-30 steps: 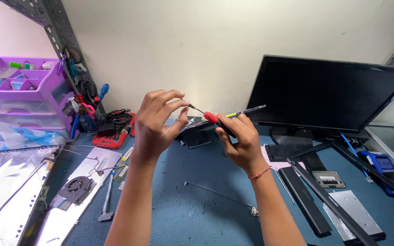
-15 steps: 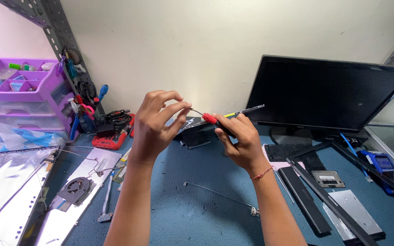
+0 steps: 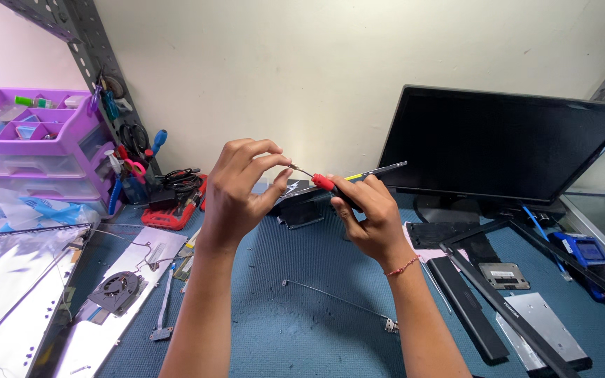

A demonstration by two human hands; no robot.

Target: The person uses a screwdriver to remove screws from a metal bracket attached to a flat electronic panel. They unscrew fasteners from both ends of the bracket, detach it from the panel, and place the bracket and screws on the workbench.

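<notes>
Both of my hands are raised above a blue work mat (image 3: 302, 322). My right hand (image 3: 365, 213) grips a small screwdriver (image 3: 327, 184) with a red and black handle, its thin metal shaft pointing left. My left hand (image 3: 239, 189) pinches the shaft's tip between thumb and forefinger; whether a tiny part sits there I cannot tell. Just behind the hands a dark flat piece of laptop casing (image 3: 302, 199) lies on the mat, with a long thin strip (image 3: 379, 169) reaching toward the monitor.
A black monitor (image 3: 505, 143) stands at the back right. Purple drawer organiser (image 3: 33, 143) and hanging tools (image 3: 124, 150) at left. A laptop fan (image 3: 113, 290), silvery panels (image 3: 8, 280), a thin cable (image 3: 337, 301), black strips (image 3: 498, 308) and a metal drive (image 3: 544, 329) lie around.
</notes>
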